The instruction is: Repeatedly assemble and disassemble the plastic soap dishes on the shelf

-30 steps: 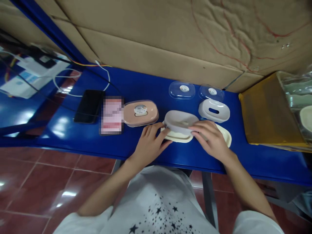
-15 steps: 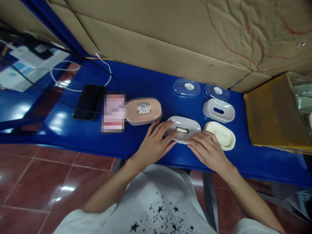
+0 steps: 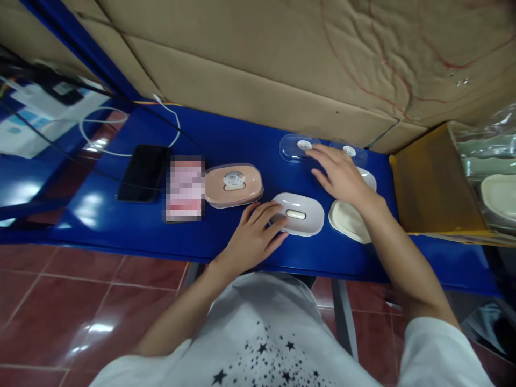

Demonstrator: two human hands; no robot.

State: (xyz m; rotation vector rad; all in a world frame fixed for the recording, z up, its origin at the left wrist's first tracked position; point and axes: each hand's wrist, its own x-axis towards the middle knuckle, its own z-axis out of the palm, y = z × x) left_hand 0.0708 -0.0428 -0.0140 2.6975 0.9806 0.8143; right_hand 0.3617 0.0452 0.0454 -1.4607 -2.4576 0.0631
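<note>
Here, a white dish (image 3: 308, 205) sits on the blue surface (image 3: 189, 239), under the left hand (image 3: 255, 235).
That hand's fingers spread loosely over its left end, perhaps steadying it; the right hand (image 3: 342, 174), fingers apart, is at a clear lid (image 3: 291, 148), contact unclear. A cream tray (image 3: 347, 219) and pink dish (image 3: 252, 187) flank the white one, likely for easy reach.

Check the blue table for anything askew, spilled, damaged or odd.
The pixelated pink item beside the black phone stands out: a blocky mosaic hides its details. Otherwise, no spill or damage shows, and the white dish at the left hand looks level.
</note>
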